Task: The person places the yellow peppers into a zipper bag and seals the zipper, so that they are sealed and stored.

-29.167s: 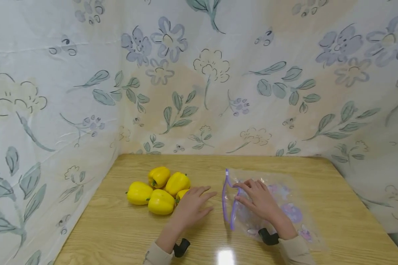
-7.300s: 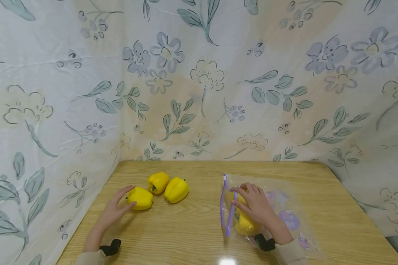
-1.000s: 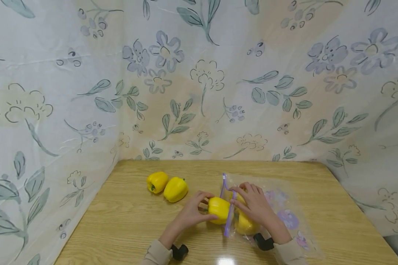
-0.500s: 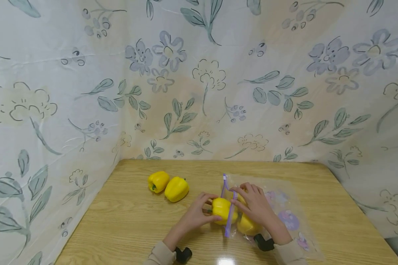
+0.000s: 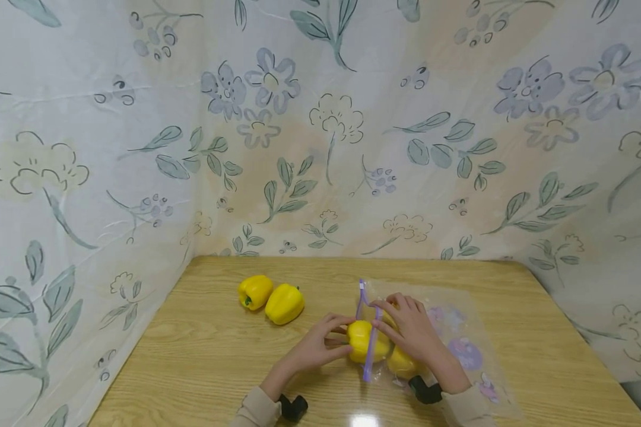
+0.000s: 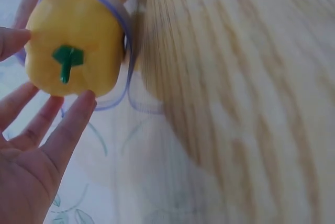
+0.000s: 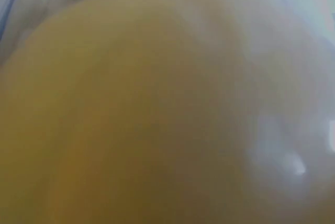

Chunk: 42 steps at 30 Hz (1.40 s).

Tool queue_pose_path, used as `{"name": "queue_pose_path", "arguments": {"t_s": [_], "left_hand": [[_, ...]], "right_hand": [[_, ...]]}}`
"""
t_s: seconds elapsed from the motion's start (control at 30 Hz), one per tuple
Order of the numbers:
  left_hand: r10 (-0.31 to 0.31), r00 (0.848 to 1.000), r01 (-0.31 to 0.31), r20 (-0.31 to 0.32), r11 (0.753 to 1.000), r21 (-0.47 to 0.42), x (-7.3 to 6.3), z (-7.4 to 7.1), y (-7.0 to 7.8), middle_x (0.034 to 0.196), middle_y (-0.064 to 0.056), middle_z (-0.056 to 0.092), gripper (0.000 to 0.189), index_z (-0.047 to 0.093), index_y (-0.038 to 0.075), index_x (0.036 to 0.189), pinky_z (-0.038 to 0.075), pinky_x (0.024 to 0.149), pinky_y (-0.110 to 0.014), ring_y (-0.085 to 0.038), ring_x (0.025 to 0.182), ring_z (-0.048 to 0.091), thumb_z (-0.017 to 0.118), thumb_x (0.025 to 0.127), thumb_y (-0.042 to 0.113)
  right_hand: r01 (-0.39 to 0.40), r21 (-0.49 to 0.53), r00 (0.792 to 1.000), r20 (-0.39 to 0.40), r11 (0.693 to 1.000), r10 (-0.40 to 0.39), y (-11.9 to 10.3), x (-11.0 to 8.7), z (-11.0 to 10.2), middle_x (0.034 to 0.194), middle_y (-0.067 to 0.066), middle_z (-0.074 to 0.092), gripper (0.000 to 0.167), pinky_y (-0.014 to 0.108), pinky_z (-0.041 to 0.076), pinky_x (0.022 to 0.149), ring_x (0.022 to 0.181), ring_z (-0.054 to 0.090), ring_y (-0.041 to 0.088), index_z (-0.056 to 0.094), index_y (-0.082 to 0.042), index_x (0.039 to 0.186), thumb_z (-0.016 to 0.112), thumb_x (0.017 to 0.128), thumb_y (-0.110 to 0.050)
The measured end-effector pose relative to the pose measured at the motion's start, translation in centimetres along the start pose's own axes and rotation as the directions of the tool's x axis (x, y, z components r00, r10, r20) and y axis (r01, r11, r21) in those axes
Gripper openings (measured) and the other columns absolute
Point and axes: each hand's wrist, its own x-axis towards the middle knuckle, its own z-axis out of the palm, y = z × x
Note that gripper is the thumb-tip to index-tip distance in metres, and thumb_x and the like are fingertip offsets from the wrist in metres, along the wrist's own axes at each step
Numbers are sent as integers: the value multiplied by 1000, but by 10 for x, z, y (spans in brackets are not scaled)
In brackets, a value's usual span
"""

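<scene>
My left hand [image 5: 320, 345] holds a yellow bell pepper [image 5: 359, 343] by its stem end, thumb on one side and fingertips on the other. The pepper is partly through the purple-edged mouth of a clear zip bag [image 5: 467, 354]. In the left wrist view its green stem [image 6: 67, 60] faces my palm. My right hand [image 5: 412, 329] pinches the upper edge of the bag's mouth from above. Beneath that hand, more yellow peppers [image 5: 403, 362] lie inside the bag, partly hidden. The right wrist view is filled by a blurred yellow pepper [image 7: 131, 114] behind plastic.
Two more yellow bell peppers, one farther back [image 5: 255, 292] and one nearer [image 5: 285, 304], sit side by side at the left rear of the wooden table [image 5: 192, 356]. A flower-printed cloth [image 5: 352, 148] stands behind the table and along its sides.
Over the last second my left hand has pushed the pepper rightward, deeper into the bag's mouth. Earlier, that pepper lay on the table's left. My right hand has stayed at the bag's edge.
</scene>
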Motion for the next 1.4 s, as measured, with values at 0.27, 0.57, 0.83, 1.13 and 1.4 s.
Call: {"name": "queue_pose_path", "arguments": {"t_s": [0.27, 0.57, 0.83, 1.13, 1.4], "left_hand": [[-2, 1000, 3, 11, 998, -61, 2, 0, 1, 130, -5, 48, 45, 47, 15, 133, 49, 90, -25, -24, 115, 54, 61, 90, 20], [30, 999, -27, 39, 997, -78, 7, 1, -2, 131, -6, 50, 40, 49, 14, 130, 49, 91, -26, -24, 116, 55, 60, 91, 19], [28, 998, -23, 64, 996, -86, 10, 3, 0, 131, -9, 51, 39, 49, 11, 129, 48, 91, -25, -29, 115, 54, 59, 91, 12], [47, 992, -36, 119, 995, -94, 8, -2, 29, 131, -22, 49, 40, 47, -3, 128, 46, 96, -45, -44, 115, 50, 57, 90, 3], [55, 994, -48, 98, 997, -67, 10, 7, 7, 133, -12, 50, 41, 47, 6, 131, 46, 97, -40, -35, 116, 52, 58, 91, 8]], "right_hand": [[-14, -11, 1000, 18, 1000, 14, -2, 1, -2, 110, 1, 49, 38, 52, 34, 93, 103, 46, 24, 54, -30, 125, 53, 91, -46], [-8, -12, 1000, 9, 1000, 8, -3, 2, -1, 108, 0, 49, 37, 52, 34, 94, 102, 47, 25, 55, -31, 124, 54, 90, -46], [-3, -9, 1000, 8, 1000, 4, -3, 3, -2, 109, 1, 49, 38, 52, 34, 94, 102, 47, 24, 55, -30, 124, 54, 90, -46], [3, -16, 1000, 3, 1000, -3, -2, 4, -1, 108, 0, 50, 38, 52, 35, 93, 102, 47, 24, 55, -30, 124, 55, 90, -46], [10, -17, 1000, 5, 1000, -9, -1, 5, 0, 108, 1, 50, 38, 51, 35, 92, 101, 47, 23, 55, -30, 124, 55, 90, -45]]}}
